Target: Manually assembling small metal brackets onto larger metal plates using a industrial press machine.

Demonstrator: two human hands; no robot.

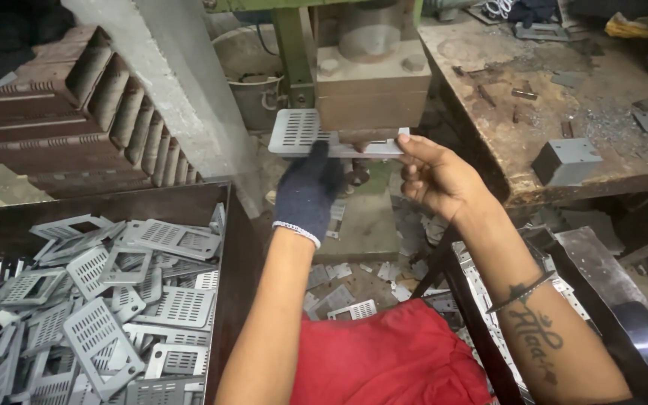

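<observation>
1. Head view: both hands are up at the press, holding a flat grey perforated sheet-metal plate [301, 133] under the rusty brown block of the press head [371, 94].
2. The plate lies level, its long axis running left to right; the slotted end pokes out to the left, the other end sits beneath the block.
3. The left hand [307, 196], in a dark knit glove, has its fingers pinched on the plate's near edge at the middle.
4. The right hand [438, 180], bare, has its fingers closed on the plate's right end.
5. Down left, a dark metal bin [230, 247] is heaped with more grey slotted plates [106, 315].
6. To the right, a worn, grimy wooden surface [504, 97] carries metal scraps and a small grey metal box [568, 160].
7. Offcuts litter the floor [354, 277] below the press; ribbed brown parts [76, 112] are stacked at upper left.
</observation>
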